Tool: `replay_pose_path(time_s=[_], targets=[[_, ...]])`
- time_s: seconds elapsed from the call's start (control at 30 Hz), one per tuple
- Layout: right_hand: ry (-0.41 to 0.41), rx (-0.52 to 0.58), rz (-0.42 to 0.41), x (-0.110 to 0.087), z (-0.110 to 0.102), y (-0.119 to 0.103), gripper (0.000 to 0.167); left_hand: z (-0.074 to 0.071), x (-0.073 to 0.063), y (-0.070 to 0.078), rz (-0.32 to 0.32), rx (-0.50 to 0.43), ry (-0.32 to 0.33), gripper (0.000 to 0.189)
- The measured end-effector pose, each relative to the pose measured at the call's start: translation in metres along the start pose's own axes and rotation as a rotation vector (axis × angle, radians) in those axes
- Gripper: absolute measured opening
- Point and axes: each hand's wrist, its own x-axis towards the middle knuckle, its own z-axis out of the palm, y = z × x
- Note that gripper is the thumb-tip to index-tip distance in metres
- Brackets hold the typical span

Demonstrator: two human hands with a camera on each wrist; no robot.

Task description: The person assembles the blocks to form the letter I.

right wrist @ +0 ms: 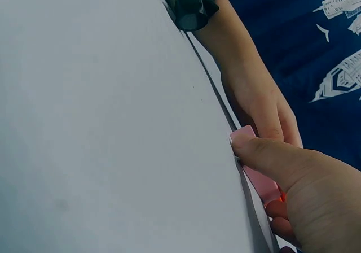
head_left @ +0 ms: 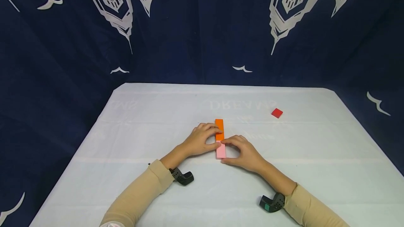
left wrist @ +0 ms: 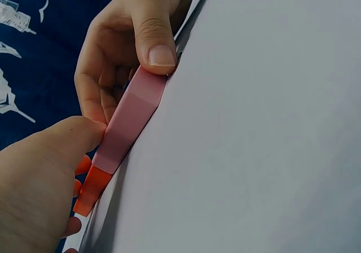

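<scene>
A pink block (head_left: pixel 221 152) and an orange block (head_left: pixel 219 123) lie end to end in a line on the white table, the orange one farther away. My left hand (head_left: pixel 201 139) comes from the left, its fingers curled at the orange block and its thumb touching the pink block's side. The right hand (head_left: pixel 246 153) spans the pink block, with the thumb at its near end and the index finger near the seam. In the left wrist view, the right thumb (left wrist: pixel 161 56) presses the end of the pink block (left wrist: pixel 132 114). Part of the orange block is hidden behind the left fingers.
A red square piece (head_left: pixel 277 113) lies apart, farther back and to the right on the white table (head_left: pixel 157 104). A dark blue curtain (head_left: pixel 176 45) with white prints hangs behind the table. Black bands with cameras sit on both wrists.
</scene>
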Motion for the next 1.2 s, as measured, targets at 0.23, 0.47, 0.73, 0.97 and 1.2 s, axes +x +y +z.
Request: replay_pose_path(time_s=[0.23,0.47,0.73,0.97,1.2], targets=[[-0.024,0.014,0.03,0.001,-0.001,0.0,0.055,0.001,0.0,-0.001,-0.001,-0.003,0.007,0.046],[-0.026,0.027,0.034,0.002,-0.002,-0.002,0.047,0.002,-0.001,-0.003,-0.001,-0.006,0.013,0.046],[-0.009,0.034,0.01,0.002,-0.001,0.001,0.039,0.003,-0.001,0.0,0.003,-0.026,0.007,0.045],[-0.097,0.053,0.018,0.006,-0.013,0.002,0.038,0.002,0.0,0.0,0.003,-0.021,0.004,0.045],[-0.184,0.123,0.006,0.013,-0.026,0.005,0.038,0.001,-0.001,-0.001,-0.006,-0.026,-0.002,0.046]])
